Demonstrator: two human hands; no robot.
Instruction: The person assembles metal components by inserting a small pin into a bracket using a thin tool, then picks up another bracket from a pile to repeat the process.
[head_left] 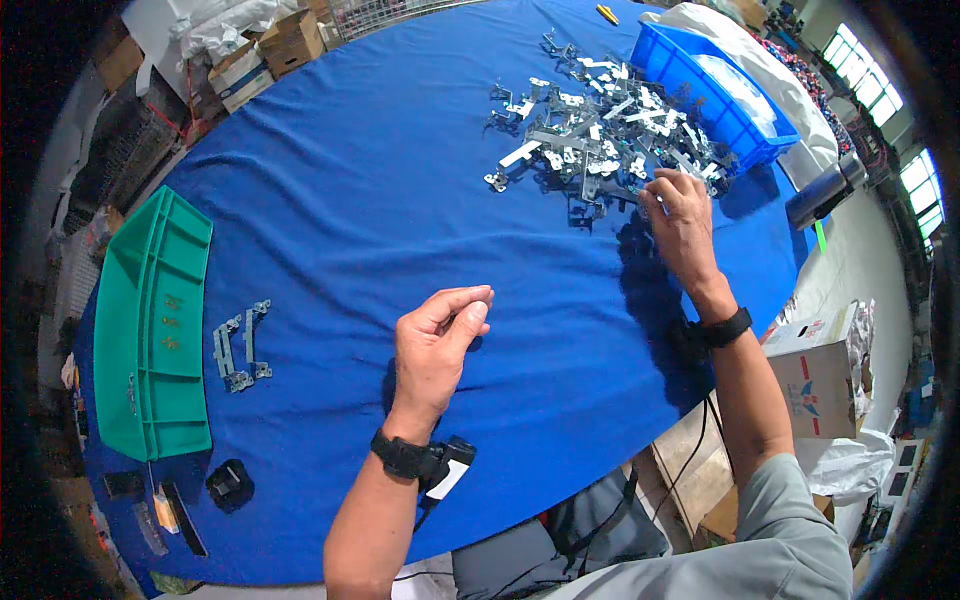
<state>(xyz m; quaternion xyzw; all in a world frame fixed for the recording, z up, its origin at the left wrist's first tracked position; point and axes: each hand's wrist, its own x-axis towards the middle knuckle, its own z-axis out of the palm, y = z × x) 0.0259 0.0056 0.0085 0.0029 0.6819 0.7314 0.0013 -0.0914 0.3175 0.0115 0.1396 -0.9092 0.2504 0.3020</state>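
Left hand [437, 340] pinched (contents hidden); right hand [680, 215] touches metal brackets [600, 130].

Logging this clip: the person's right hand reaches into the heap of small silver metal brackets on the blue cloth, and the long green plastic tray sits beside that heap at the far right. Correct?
Not quite. The right hand does reach into the heap of small silver metal brackets, but the long green plastic tray lies at the left edge of the blue cloth, far from the heap. The head view shows it.
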